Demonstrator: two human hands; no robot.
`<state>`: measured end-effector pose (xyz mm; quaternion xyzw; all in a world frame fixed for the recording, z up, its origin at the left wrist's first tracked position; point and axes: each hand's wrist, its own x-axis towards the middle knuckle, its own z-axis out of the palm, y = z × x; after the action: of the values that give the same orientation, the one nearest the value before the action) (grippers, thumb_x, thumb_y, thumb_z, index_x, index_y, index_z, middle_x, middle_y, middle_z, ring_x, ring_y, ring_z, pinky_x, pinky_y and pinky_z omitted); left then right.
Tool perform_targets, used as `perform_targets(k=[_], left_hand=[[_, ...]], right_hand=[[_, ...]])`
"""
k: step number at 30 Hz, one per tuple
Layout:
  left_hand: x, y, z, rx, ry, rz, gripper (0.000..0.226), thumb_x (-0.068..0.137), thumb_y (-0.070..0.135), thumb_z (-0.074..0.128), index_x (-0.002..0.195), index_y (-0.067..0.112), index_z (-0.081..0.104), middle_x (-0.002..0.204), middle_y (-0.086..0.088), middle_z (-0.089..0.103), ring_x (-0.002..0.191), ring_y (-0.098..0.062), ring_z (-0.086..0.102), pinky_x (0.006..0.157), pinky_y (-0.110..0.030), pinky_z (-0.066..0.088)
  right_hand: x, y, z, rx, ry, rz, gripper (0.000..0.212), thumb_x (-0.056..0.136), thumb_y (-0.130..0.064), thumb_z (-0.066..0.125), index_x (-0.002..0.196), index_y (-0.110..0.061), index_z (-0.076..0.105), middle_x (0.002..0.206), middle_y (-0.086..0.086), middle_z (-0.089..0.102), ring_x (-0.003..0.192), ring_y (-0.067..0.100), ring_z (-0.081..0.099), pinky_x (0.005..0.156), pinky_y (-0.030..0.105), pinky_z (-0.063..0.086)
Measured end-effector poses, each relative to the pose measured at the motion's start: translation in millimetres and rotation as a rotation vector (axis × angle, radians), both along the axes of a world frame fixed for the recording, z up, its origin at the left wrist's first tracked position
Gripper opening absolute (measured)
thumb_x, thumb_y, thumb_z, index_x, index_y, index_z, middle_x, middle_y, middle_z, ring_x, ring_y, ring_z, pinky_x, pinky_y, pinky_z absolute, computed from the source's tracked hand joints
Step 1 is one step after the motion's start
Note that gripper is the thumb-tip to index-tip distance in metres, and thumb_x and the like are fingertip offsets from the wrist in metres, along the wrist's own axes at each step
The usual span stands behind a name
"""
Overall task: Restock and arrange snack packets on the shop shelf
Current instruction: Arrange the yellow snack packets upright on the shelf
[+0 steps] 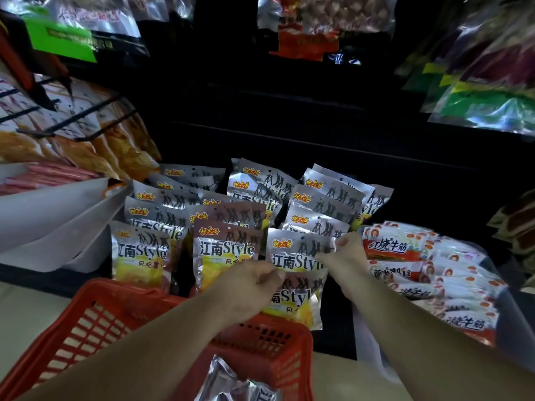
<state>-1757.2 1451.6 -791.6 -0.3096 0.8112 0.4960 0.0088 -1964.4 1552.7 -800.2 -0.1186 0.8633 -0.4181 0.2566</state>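
Through the head camera we find a red plastic lattice basket (pixel 86 328) just below both hands, its far rim against the dark shelf edge (pixel 333 337). A crumpled silver foil pouch (pixel 228 383) lies in it, under the left forearm. Beyond the hands stand three rows of glossy silver foil snack packets (pixel 144 256), printed with yellow crisps and black dancing figures. They are upright, overlapping and packed close. Well apart to the left of the left hand (pixel 252 285) sits a smooth white plastic tray (pixel 58 215). Just beside the right hand (pixel 344 256), on its right, we see flat red-and-white packets (pixel 419 256) heaped together.

The right hand pinches the top right corner of the front upright packet (pixel 295 253) of the right row, thumb and fingers closed on the foil. The left hand, fingers curled, grips the top left edge of a lower hanging packet (pixel 292 305). This one hangs before the shelf edge, over the basket's far rim, with its top touching the bottom of the packet above. Both held packets lie between the two hands
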Motion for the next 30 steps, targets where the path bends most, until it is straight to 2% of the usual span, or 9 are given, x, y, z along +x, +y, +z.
perform_targets(k=[6, 8, 11, 13, 17, 19, 22, 27, 30], left_hand=[[-7, 4, 2, -0.077, -0.013, -0.11, 0.031, 0.104, 0.054, 0.047, 0.077, 0.047, 0.061, 0.066, 0.009, 0.05, 0.064, -0.01, 0.05, 0.067, -0.032, 0.043], [-7, 10, 8, -0.094, -0.035, -0.153, 0.025, 0.105, 0.048, 0.05, 0.088, 0.037, 0.065, 0.072, 0.01, 0.054, 0.067, -0.009, 0.052, 0.069, -0.031, 0.045], [-4, 22, 14, -0.228, -0.176, -0.27, 0.023, 0.104, 0.039, 0.051, 0.122, 0.048, 0.063, 0.121, 0.014, 0.069, 0.106, -0.012, 0.065, 0.093, -0.035, 0.056], [-4, 27, 18, -0.391, -0.215, -0.311, 0.035, 0.103, 0.029, 0.052, 0.129, 0.052, 0.059, 0.135, 0.012, 0.066, 0.117, -0.017, 0.065, 0.095, -0.038, 0.057], [-8, 30, 24, -0.528, -0.186, -0.303, 0.047, 0.099, 0.01, 0.052, 0.126, 0.046, 0.067, 0.13, 0.004, 0.07, 0.109, -0.018, 0.069, 0.09, -0.038, 0.06], [-7, 33, 29, -0.534, -0.242, -0.319, 0.038, 0.101, 0.021, 0.05, 0.126, 0.044, 0.067, 0.127, 0.005, 0.07, 0.109, -0.02, 0.068, 0.09, -0.038, 0.058], [-1, 35, 34, -0.487, -0.358, -0.37, 0.03, 0.099, 0.039, 0.054, 0.127, 0.04, 0.066, 0.129, 0.009, 0.068, 0.116, -0.018, 0.064, 0.096, -0.036, 0.054], [0, 36, 48, -0.267, -0.342, -0.273, 0.075, 0.074, 0.089, 0.056, 0.135, 0.045, 0.06, 0.15, 0.016, 0.053, 0.137, -0.015, 0.052, 0.111, -0.041, 0.045], [-7, 29, 56, -0.122, -0.192, -0.14, 0.074, 0.067, 0.097, 0.049, 0.114, 0.044, 0.072, 0.132, 0.014, 0.066, 0.118, -0.012, 0.063, 0.105, -0.041, 0.051]], right_hand=[[2, 5, 30, -0.087, -0.018, 0.256, 0.03, 0.095, -0.004, 0.069, 0.097, -0.034, 0.073, 0.098, -0.004, 0.074, 0.09, 0.017, 0.069, 0.081, 0.037, 0.06], [0, 10, 43, -0.172, 0.022, 0.229, 0.032, 0.096, -0.005, 0.069, 0.087, -0.036, 0.07, 0.096, -0.007, 0.072, 0.089, 0.014, 0.067, 0.078, 0.029, 0.057], [-7, 19, 57, -0.244, 0.065, 0.185, 0.022, 0.095, -0.006, 0.072, 0.085, -0.026, 0.071, 0.093, 0.0, 0.07, 0.082, 0.012, 0.062, 0.068, 0.018, 0.049], [-11, 25, 61, -0.212, 0.063, 0.206, 0.017, 0.094, -0.006, 0.074, 0.087, -0.021, 0.073, 0.091, 0.009, 0.072, 0.077, 0.017, 0.064, 0.06, 0.017, 0.05], [-14, 35, 59, -0.215, -0.019, 0.187, 0.014, 0.092, 0.0, 0.072, 0.091, -0.014, 0.074, 0.099, 0.023, 0.072, 0.068, 0.025, 0.066, 0.062, 0.04, 0.062], [-16, 37, 56, -0.204, -0.015, 0.176, 0.011, 0.091, -0.003, 0.074, 0.095, -0.013, 0.075, 0.099, 0.021, 0.073, 0.069, 0.028, 0.067, 0.073, 0.05, 0.063], [-16, 40, 54, -0.181, -0.011, 0.199, 0.01, 0.092, -0.009, 0.076, 0.102, -0.012, 0.075, 0.097, 0.013, 0.073, 0.062, 0.025, 0.068, 0.07, 0.045, 0.063], [-6, 38, 64, -0.214, 0.009, 0.245, 0.008, 0.097, -0.014, 0.072, 0.105, -0.013, 0.072, 0.098, 0.019, 0.071, 0.062, 0.028, 0.067, 0.059, 0.038, 0.062], [3, 32, 80, -0.273, 0.036, 0.255, 0.008, 0.098, -0.02, 0.072, 0.104, -0.016, 0.07, 0.106, 0.015, 0.07, 0.069, 0.029, 0.068, 0.075, 0.046, 0.064]])
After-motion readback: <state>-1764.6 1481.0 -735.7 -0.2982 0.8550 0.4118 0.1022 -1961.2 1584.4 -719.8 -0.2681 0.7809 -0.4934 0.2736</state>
